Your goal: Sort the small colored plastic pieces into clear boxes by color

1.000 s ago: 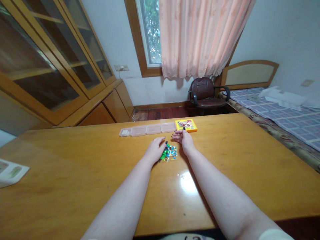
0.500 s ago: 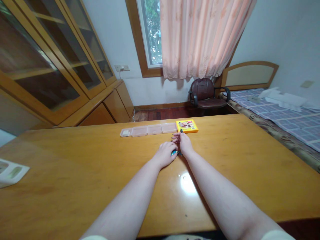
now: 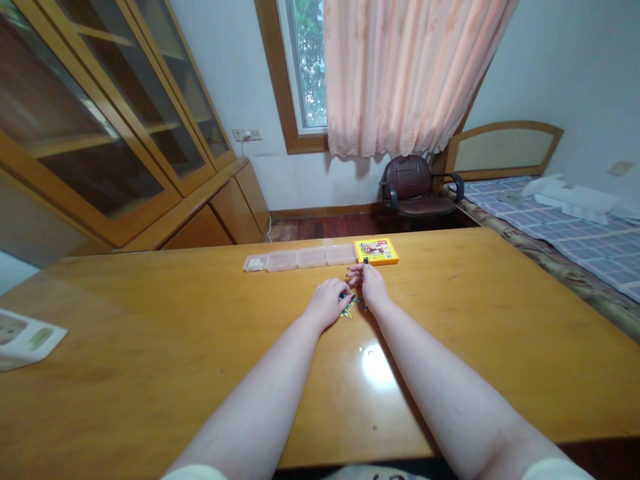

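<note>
On the wooden table, a small pile of tiny blue, white and yellow pieces (image 3: pixel 346 311) lies between my hands; their exact kind is too small to tell. My left hand (image 3: pixel 327 302) rests over the left side of the pile with its fingers curled down into it, partly hiding it. Any piece between those fingers cannot be made out. At the pile's right, my right hand (image 3: pixel 373 288) stands on its edge, fingers apart and thumb raised, next to a few loose pieces.
Just beyond my hands is a yellow box (image 3: pixel 377 251) with a printed picture. A row of clear plastic trays (image 3: pixel 311 258) extends left from it. At the table's left edge lies a white object with openings (image 3: pixel 30 340). A chair (image 3: pixel 410 183) stands behind the table (image 3: pixel 175 360).
My left hand has shifted slightly left and back, uncovering more of the coloured pieces. My right hand stays nearly in place. The whole view has moved a little.
</note>
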A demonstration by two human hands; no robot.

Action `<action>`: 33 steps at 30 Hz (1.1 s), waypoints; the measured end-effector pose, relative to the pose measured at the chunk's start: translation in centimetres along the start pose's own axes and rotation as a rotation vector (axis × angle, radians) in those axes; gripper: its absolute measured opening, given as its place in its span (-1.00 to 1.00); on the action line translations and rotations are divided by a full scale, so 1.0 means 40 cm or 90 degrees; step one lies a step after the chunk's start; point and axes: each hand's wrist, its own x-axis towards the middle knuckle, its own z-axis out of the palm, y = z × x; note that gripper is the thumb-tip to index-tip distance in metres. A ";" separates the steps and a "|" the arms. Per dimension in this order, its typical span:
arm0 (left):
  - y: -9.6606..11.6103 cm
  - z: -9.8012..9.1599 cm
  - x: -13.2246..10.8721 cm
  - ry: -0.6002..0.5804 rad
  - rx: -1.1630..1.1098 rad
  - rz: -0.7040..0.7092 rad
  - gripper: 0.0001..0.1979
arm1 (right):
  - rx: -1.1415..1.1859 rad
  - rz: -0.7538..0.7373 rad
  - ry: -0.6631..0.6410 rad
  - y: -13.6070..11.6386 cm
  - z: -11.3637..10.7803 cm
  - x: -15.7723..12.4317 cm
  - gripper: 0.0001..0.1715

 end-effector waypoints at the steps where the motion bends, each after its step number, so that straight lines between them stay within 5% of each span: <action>1: -0.003 -0.001 0.001 0.005 -0.023 -0.003 -0.87 | 0.000 -0.003 0.001 0.000 0.000 0.001 -0.60; 10: -0.013 -0.023 -0.010 0.120 0.001 -0.126 -0.72 | 0.022 0.006 0.028 0.000 -0.004 0.009 -0.54; 17: -0.005 -0.016 -0.017 -0.066 0.007 -0.042 -0.55 | 0.022 0.007 0.033 0.005 -0.004 0.015 -0.57; 23: 0.017 -0.015 -0.016 -0.106 -0.096 0.092 -0.61 | 0.010 -0.001 0.042 0.009 -0.002 0.015 -0.60; 33: -0.013 -0.020 -0.006 0.091 -0.189 -0.057 -0.64 | 0.014 -0.010 -0.023 0.015 -0.007 0.014 -0.65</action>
